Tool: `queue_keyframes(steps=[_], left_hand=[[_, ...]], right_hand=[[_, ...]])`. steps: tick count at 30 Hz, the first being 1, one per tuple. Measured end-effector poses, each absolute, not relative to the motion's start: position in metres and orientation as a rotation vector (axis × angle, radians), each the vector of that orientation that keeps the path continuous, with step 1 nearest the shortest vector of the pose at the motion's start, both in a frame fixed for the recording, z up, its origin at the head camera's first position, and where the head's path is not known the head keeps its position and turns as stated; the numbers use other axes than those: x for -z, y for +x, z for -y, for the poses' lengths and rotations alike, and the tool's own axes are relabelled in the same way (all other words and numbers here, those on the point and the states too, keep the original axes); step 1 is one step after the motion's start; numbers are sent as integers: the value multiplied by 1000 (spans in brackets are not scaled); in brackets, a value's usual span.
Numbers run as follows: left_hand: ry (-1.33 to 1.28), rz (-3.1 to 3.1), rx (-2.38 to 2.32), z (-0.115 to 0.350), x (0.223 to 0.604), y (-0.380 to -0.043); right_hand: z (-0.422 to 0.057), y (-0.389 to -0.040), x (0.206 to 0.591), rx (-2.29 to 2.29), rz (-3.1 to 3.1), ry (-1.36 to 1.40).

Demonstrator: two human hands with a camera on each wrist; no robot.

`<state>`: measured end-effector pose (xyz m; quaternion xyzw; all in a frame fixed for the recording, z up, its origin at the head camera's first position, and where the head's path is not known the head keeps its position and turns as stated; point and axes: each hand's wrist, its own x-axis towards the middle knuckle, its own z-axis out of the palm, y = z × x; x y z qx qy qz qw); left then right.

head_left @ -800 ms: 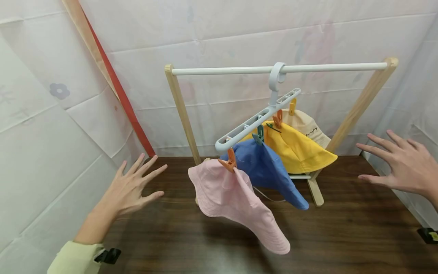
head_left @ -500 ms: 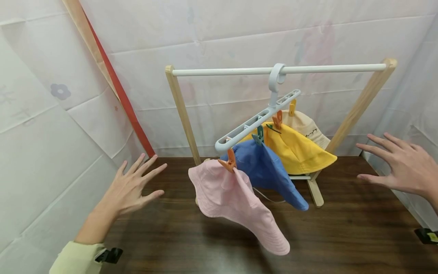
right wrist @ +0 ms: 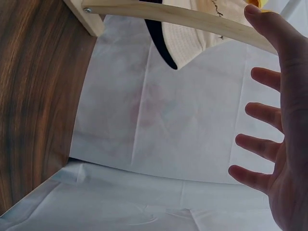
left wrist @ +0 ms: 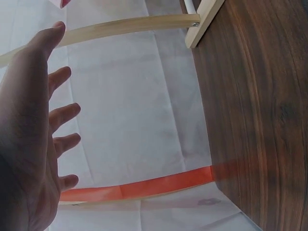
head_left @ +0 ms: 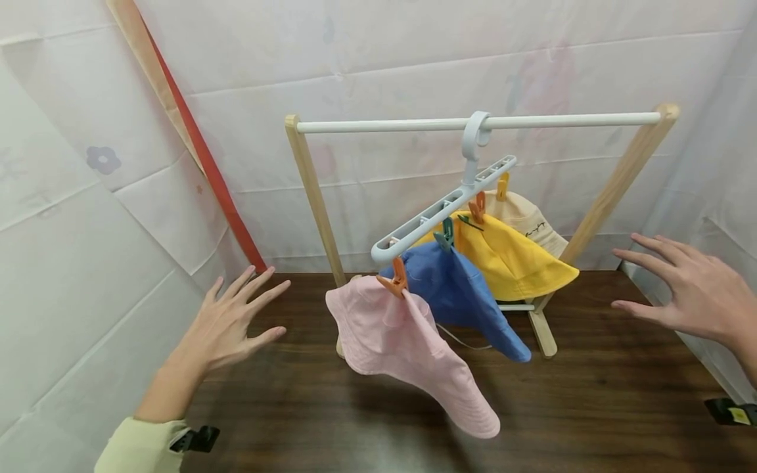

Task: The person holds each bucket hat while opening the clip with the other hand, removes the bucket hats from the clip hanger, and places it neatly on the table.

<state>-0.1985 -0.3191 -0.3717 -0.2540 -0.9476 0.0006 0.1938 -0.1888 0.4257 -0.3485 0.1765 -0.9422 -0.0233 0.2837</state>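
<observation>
Fingers spread, my left hand (head_left: 227,328) is held in the air left of the rack and touches nothing. My right hand (head_left: 692,289) hovers likewise beyond the rack's right post, holding nothing. Between them a grey clip hanger (head_left: 437,213) hangs by its hook from the rack's white bar (head_left: 384,125). Four hats would be a row along it: nearest is a pink bucket hat (head_left: 408,348) under an orange clip (head_left: 398,279), then a blue hat (head_left: 467,295) under a green clip (head_left: 446,234), a yellow hat (head_left: 514,259) and a cream hat (head_left: 523,213) at the back.
The rack's wooden left post (head_left: 316,197) and right post (head_left: 621,180) lean on either side of the hats. Below lies a dark wooden table (head_left: 284,407). White cloth (head_left: 248,66) walls the back and sides, with a red strip (head_left: 207,164) at left.
The view has shifted very slightly, and my right hand sits a little further left in it. Both hands keep their spread pose; the hats and hanger stay as they were.
</observation>
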Motion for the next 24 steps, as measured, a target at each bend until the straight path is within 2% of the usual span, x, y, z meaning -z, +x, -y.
queue_keyframes(steps=[24], left_hand=[[-764, 2603, 151, 308, 377, -200]], right_hand=[[-414, -183, 349, -155, 2338, 542]])
